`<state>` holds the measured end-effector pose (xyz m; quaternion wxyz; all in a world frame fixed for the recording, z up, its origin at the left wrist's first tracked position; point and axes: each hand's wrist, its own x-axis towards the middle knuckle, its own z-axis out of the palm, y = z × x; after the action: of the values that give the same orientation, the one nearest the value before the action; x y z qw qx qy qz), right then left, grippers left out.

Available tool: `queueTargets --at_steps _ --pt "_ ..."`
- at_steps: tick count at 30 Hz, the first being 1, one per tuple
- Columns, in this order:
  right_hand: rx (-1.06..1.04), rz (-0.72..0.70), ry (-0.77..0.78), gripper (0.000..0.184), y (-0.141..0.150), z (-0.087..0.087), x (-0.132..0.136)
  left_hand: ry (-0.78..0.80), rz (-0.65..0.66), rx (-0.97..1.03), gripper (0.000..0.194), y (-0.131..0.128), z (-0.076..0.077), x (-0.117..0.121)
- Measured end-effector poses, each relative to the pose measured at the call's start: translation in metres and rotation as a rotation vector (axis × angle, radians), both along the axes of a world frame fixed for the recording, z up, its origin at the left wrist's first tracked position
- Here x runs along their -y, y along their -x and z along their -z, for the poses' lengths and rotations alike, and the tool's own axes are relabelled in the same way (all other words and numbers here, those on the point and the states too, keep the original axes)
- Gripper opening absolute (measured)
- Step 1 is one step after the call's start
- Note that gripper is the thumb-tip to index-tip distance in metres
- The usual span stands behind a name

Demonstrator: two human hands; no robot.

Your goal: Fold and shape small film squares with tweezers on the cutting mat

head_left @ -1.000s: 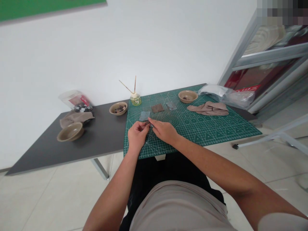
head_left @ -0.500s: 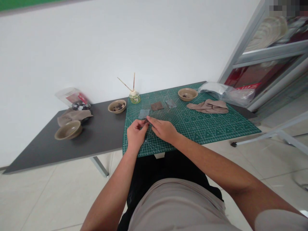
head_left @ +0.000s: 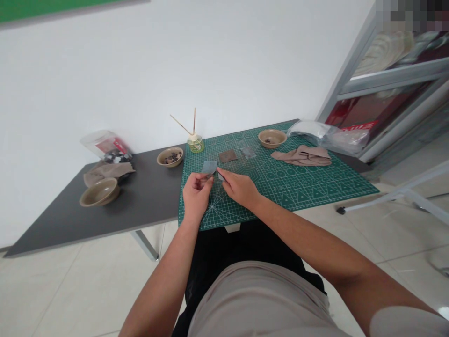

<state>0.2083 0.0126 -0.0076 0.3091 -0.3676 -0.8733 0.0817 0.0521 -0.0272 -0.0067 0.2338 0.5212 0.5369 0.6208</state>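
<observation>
My left hand (head_left: pixel 196 194) is closed in a pinch on a small dark brown piece (head_left: pixel 209 176), mostly covered by the fingers. Just right of it, my right hand (head_left: pixel 242 188) pinches a small grey sheet (head_left: pixel 220 177), like a bit of sandpaper. A narrow gap separates the fingertips of the two hands. Beyond them on the green cutting mat (head_left: pixel 287 180) lie a blue-grey square sheet (head_left: pixel 209 166), a brown square sheet (head_left: pixel 228 156) and a pale grey sheet (head_left: pixel 249 152).
A bowl of small brown pieces (head_left: pixel 170 157) stands left of the mat, near a reed diffuser (head_left: pixel 195 143). Another bowl (head_left: pixel 272 138) and a beige cloth (head_left: pixel 301 156) are on the mat's right. Farther left are a third bowl (head_left: pixel 100 192), a cloth (head_left: pixel 108 172) and a plastic jar (head_left: pixel 105 142).
My hands have moved slightly apart. The grey sheet in my right hand now shows, drawn away from the piece in my left hand. The camera view has shifted slightly.
</observation>
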Motion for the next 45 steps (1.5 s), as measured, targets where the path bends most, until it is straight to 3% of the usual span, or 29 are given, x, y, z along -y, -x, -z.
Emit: queueTargets --at_steps 4,11,18,23,31,34,39,45 --pt "-0.036 0.012 -0.010 0.046 0.000 0.002 -0.002 -0.032 0.043 0.003 0.019 0.002 0.002 -0.003" --pt "-0.188 0.093 0.042 0.040 -0.001 0.003 -0.005 0.087 0.079 0.047 0.026 0.005 0.008 -0.007" --pt "-0.332 -0.010 0.085 0.029 -0.004 0.000 -0.003 0.165 0.023 -0.159 0.014 0.000 -0.002 0.000" --pt "-0.393 -0.025 0.143 0.028 -0.006 -0.003 -0.004 0.170 0.072 -0.090 0.012 0.000 0.000 -0.001" --pt "-0.116 -0.236 -0.067 0.042 -0.004 0.003 -0.005 0.175 -0.040 -0.248 0.012 -0.001 -0.007 0.002" --pt "-0.032 -0.216 -0.096 0.044 -0.001 0.003 -0.003 0.175 -0.070 -0.226 0.013 0.000 -0.006 0.003" --pt "0.010 -0.117 -0.075 0.045 0.000 0.002 -0.001 0.164 -0.015 -0.088 0.012 0.001 0.001 0.000" --pt "0.050 -0.163 -0.117 0.043 0.000 0.000 0.002 0.159 -0.067 -0.169 0.011 0.000 0.000 0.002"
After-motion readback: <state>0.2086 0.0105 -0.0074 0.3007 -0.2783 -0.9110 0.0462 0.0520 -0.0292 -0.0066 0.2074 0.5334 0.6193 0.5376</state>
